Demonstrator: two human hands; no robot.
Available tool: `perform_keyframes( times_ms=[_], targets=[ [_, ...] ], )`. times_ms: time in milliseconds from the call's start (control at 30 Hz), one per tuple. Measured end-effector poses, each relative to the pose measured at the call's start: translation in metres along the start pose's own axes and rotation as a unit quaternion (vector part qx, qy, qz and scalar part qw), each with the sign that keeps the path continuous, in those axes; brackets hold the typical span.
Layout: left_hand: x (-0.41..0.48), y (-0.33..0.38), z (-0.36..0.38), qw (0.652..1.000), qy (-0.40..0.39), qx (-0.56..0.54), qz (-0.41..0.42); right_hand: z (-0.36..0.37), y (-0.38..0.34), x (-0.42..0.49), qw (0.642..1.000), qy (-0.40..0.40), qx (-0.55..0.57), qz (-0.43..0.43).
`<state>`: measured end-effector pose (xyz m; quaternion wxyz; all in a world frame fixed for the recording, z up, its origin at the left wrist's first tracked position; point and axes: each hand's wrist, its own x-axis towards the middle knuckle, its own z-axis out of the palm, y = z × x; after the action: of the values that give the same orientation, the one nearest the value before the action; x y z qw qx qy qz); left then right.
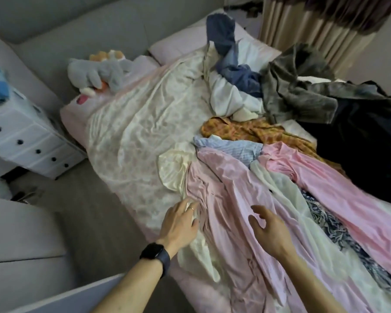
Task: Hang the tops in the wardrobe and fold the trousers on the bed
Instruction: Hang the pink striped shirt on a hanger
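pink top (226, 185) beneath left hand (180, 225), right hand (269, 232)

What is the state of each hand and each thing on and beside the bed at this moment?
Pale pink shirt: unfolded, creased, lying on the bed.
Left hand: open, fingers spread, touching fabric at the shirt's edge.
Right hand: open, fingers loosely curved, over the shirt.
Blue jeans: unfolded, crumpled near the pillow.
Mustard garment: crumpled.
Plush toy: lying down.
Drawer unit: drawers shut.
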<state>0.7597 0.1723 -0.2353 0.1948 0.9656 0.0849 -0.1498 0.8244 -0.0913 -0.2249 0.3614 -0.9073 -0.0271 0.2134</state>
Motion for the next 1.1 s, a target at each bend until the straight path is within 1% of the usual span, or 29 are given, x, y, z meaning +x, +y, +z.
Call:
perform_keyframes(
  times_ms=[167,300,400,467,533,567,600,633,667,700,767,800,833,867,900,933,967,1000,1033,1100],
  targets=[
    [0.082,0.0,0.029,0.999,-0.016,0.048,0.0,0.001,0.022,0.098,1.0,0.004,-0.005,0.03],
    [0.132,-0.016,0.056,0.994,-0.064,0.08,-0.041,0.015,0.025,0.19,0.998,0.0,-0.029,0.048],
    [0.15,-0.032,0.074,0.985,-0.11,0.118,-0.054,0.036,0.02,0.251,0.996,-0.056,-0.07,0.023],
    [0.15,-0.038,0.08,0.983,-0.12,0.128,-0.053,0.048,0.016,0.276,0.992,-0.1,-0.079,0.006],
    [0.149,-0.043,0.085,0.986,-0.114,0.108,-0.048,0.061,0.013,0.292,0.986,-0.121,-0.113,0.005],
    [0.149,-0.042,0.084,0.991,-0.102,0.075,-0.047,0.066,0.011,0.294,0.984,-0.116,-0.137,-0.001],
    [0.148,-0.04,0.081,0.995,-0.085,0.013,-0.059,0.07,0.007,0.29,0.983,-0.1,-0.155,-0.013],
    [0.146,-0.034,0.078,0.992,-0.057,-0.074,-0.088,0.074,0.005,0.279,0.983,-0.08,-0.161,-0.029],
    [0.144,-0.028,0.072,0.976,-0.031,-0.171,-0.133,0.077,0.004,0.262,0.985,-0.062,-0.152,-0.045],
    [0.142,-0.02,0.063,0.947,-0.008,-0.266,-0.179,0.078,0.002,0.239,0.988,-0.044,-0.136,-0.06],
    [0.142,-0.005,0.048,0.867,0.01,-0.432,-0.248,0.081,0.002,0.19,0.989,-0.01,-0.11,-0.096],
    [0.141,0.0,0.041,0.831,0.011,-0.492,-0.259,0.081,0.002,0.164,0.989,0.004,-0.099,-0.111],
    [0.137,0.006,0.033,0.806,0.014,-0.531,-0.259,0.081,0.001,0.14,0.989,0.017,-0.092,-0.119],
    [0.131,0.01,0.027,0.79,0.02,-0.557,-0.256,0.081,0.0,0.118,0.988,0.036,-0.089,-0.123],
    [0.122,0.015,0.021,0.782,0.032,-0.569,-0.252,0.082,-0.001,0.098,0.987,0.052,-0.09,-0.124],
    [0.113,0.019,0.018,0.788,0.043,-0.557,-0.261,0.083,-0.002,0.078,0.987,0.058,-0.091,-0.119],
    [0.102,0.02,0.017,0.805,0.05,-0.52,-0.28,0.084,-0.004,0.059,0.989,0.05,-0.083,-0.111],
    [0.091,0.018,0.016,0.824,0.053,-0.482,-0.294,0.085,-0.008,0.042,0.992,0.024,-0.066,-0.102],
    [0.072,0.017,0.012,0.833,0.05,-0.465,-0.295,0.082,-0.012,0.023,0.994,-0.014,-0.047,-0.101],
    [0.043,0.009,0.006,0.836,0.028,-0.473,-0.276,0.077,-0.016,0.002,0.989,-0.1,-0.006,-0.106]
  ],
)
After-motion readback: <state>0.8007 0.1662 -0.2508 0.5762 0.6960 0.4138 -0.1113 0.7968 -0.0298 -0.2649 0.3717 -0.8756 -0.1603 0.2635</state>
